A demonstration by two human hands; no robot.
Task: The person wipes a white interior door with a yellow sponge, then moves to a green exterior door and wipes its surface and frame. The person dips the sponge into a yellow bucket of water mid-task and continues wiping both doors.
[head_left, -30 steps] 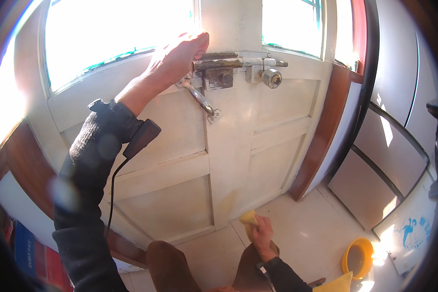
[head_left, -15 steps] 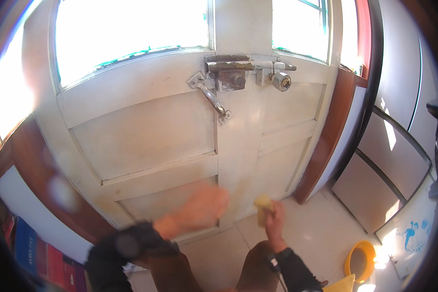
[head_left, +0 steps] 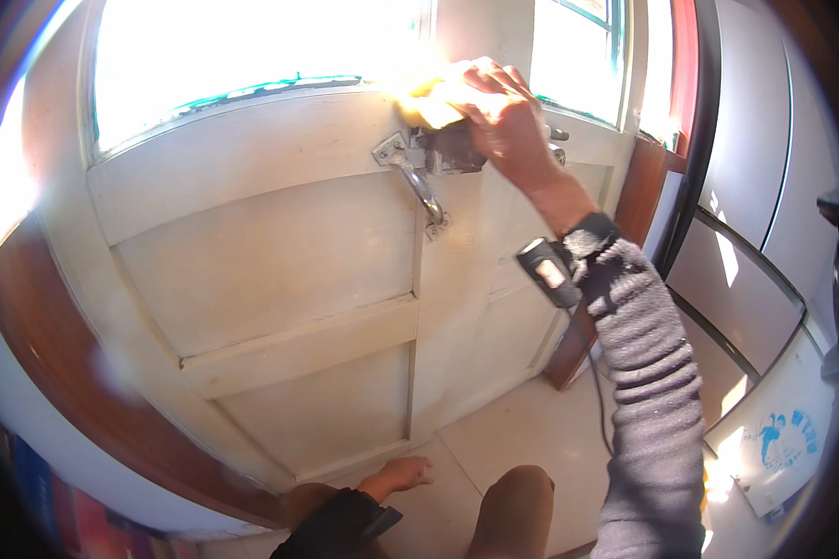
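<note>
1. Your right hand (head_left: 503, 107) is raised above and to the right of the metal handle (head_left: 419, 189), its fingers gripping a yellow cloth (head_left: 429, 104).
2. The cloth sits just above the handle, at the upper edge of the dark lock box (head_left: 454, 151). Glare bleaches part of it, so you cannot tell how firmly it presses there.
3. The lock box is just right of the handle's upper end, and your right hand covers part of it. A bolt tip (head_left: 559, 135) shows farther right of the handle, past your wrist.
4. Your left hand (head_left: 405, 473) is well below the handle, near your left knee. Its fingers look curled, but you cannot tell whether it is clenched or relaxed.
5. The handle slants down and to the right on a cream door (head_left: 289, 233), whose recessed panels spread to its left and below it. A bright window (head_left: 252, 42) is above and left of the handle.
6. Right of the handle and lower, a small black device (head_left: 550, 272) sits at your right wrist, and a thin cable (head_left: 600, 410) hangs below it.
7. Below the handle, your right knee (head_left: 520, 498) is over the pale tiled floor (head_left: 457, 452).
8. Far right of the handle are tall grey panels (head_left: 722, 307); lower down there is a white board (head_left: 764, 489) with blue printing.
</note>
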